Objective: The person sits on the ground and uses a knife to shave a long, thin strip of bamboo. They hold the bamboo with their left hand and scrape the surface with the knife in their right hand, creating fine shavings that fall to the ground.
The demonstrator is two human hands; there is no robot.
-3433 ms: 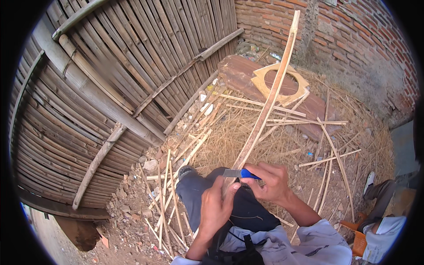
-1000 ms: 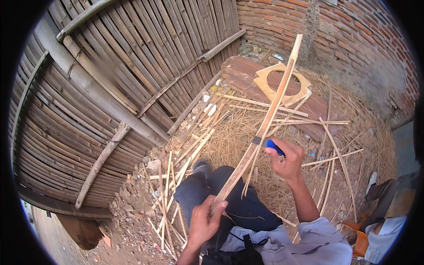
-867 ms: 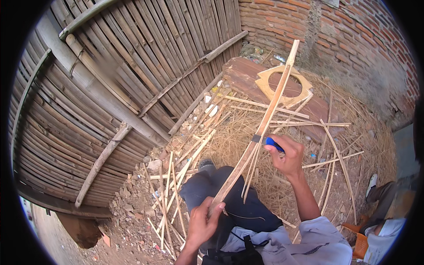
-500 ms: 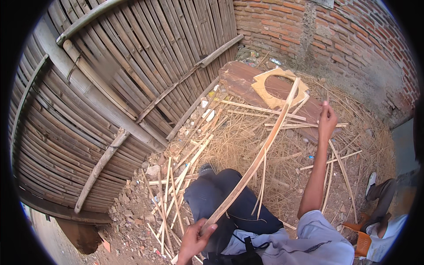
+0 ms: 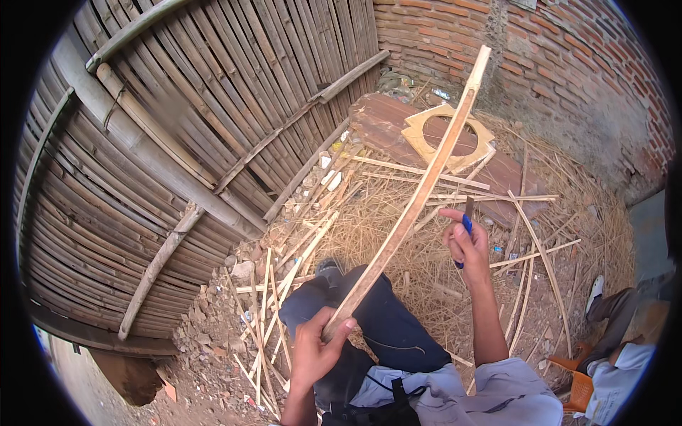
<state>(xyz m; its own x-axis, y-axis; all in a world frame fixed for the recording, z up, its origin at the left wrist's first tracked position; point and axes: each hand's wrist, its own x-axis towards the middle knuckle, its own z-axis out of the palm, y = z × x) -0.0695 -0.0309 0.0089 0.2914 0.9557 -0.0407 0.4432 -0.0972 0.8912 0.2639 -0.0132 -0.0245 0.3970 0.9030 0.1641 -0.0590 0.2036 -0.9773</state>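
Note:
My left hand (image 5: 317, 346) grips the near end of a long bamboo strip (image 5: 419, 202), thumb on top. The strip slants up and away to the right, its pale far end raised in front of the brick wall. Right of the strip, apart from it, my right hand (image 5: 467, 241) is closed around a knife (image 5: 467, 223) with a blue handle. A short dark blade points up from it, and the index finger reaches toward the strip. Beneath my hands are my dark-trousered legs (image 5: 398, 319).
Split bamboo strips (image 5: 270, 319) lie left of my legs, others to the right (image 5: 540, 248). Shavings (image 5: 362, 234) cover the ground. Farther off, a brown board (image 5: 380, 124) carries a pale frame with a round hole (image 5: 414, 135). A bamboo wall (image 5: 284, 92) and a person's leg (image 5: 611, 319) flank me.
My right hand has drawn back toward me and left, bringing the blue-handled knife into clear view. The bamboo strip's far end has risen. Thin slivers that hung below the strip no longer show there.

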